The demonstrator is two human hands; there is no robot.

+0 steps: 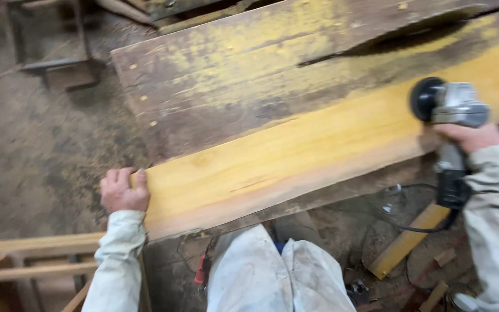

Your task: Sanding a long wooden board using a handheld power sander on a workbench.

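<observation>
The left hand (123,190) has its fingers (141,180) curled over the end of a long wooden plank (295,144), which runs slantwise up to the right above the sawdust-strewn floor (36,156). The plank's near strip is freshly bared yellow; its far part is dark, weathered and blotched with yellow. At the right, the right hand (472,137) grips a grey angle grinder (449,107) resting on the yellow strip.

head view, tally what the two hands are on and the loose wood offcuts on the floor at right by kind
Wide yellow wooden plank, left hand on its end: 1
Grey handheld power sander, in right hand: 1
Yellow wooden offcut bar: 1
Small brown wood scraps: 2
Total: 5
</observation>
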